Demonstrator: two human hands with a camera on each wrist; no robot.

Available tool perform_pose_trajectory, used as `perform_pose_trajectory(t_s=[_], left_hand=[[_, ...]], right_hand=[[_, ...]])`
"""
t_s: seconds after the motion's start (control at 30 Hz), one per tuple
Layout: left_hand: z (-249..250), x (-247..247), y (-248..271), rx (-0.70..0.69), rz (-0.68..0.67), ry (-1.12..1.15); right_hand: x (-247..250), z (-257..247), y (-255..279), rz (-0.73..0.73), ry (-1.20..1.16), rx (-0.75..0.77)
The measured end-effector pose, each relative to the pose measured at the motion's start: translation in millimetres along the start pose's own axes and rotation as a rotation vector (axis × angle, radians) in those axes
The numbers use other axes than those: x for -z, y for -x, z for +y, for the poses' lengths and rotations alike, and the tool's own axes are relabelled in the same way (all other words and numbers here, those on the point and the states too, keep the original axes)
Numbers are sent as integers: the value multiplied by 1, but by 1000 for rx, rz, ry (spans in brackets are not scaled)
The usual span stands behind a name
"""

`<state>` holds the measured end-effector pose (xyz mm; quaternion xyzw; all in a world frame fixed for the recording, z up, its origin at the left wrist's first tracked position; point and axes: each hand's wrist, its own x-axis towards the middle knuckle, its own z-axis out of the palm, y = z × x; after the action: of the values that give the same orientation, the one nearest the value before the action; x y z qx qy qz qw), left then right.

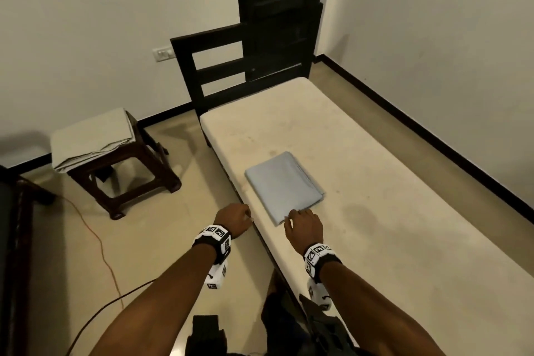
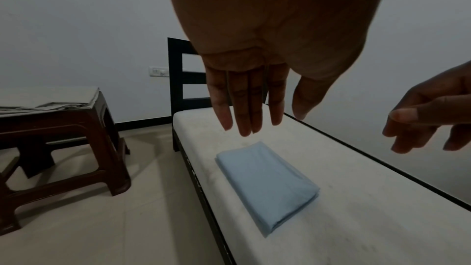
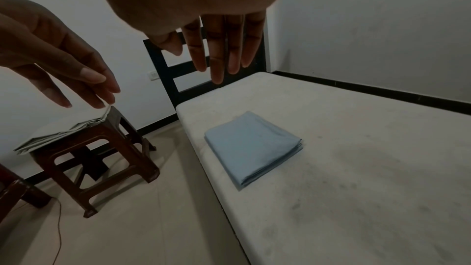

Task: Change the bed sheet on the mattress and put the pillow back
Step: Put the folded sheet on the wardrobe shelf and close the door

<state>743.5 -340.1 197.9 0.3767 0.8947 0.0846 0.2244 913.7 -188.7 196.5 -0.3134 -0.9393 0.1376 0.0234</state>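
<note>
A folded light-blue sheet (image 1: pixel 284 186) (image 2: pixel 265 184) (image 3: pixel 251 145) lies on the bare cream mattress (image 1: pixel 375 182), near its left edge. Both hands hover above the sheet's near end, fingers straight and holding nothing. My left hand (image 1: pixel 235 218) (image 2: pixel 246 96) is over the bed's left edge. My right hand (image 1: pixel 303 225) (image 3: pixel 224 43) is just short of the sheet's near corner, not touching it. A folded beige sheet (image 1: pixel 92 139) (image 3: pixel 63 134) rests on a dark wooden stool (image 1: pixel 127 176) left of the bed. No pillow is in view.
The bed's dark slatted headboard (image 1: pixel 216 66) stands against the far wall beside a dark door (image 1: pixel 280 9). Right of the bed runs a narrow strip of floor along the wall. An orange cable (image 1: pixel 98 240) trails over the floor on the left, near dark furniture (image 1: pixel 14 240).
</note>
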Motion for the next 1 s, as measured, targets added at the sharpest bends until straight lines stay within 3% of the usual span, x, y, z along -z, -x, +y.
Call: perform_pose_trajectory(t_s=[0.2,0.5,0.63,0.83,1.0], left_hand=[[-13,22,-96,21,-102,-47],[-12,38,-222,-7,-222,-130],[-5,26,-278,-123,-322,-189],[-5,-2,-374,-231,-455,-202],[-23,-59,-469,-276,-568,-206]], right_hand=[[-22,21,-84,-120,-76,-115],[-42,65,-150,-218,-107,-363],[-61,74,-161,-300,-168,-520],[-109,88,-184,-283,-246,-765],[-175,100,-222,-235,-345,-1044]])
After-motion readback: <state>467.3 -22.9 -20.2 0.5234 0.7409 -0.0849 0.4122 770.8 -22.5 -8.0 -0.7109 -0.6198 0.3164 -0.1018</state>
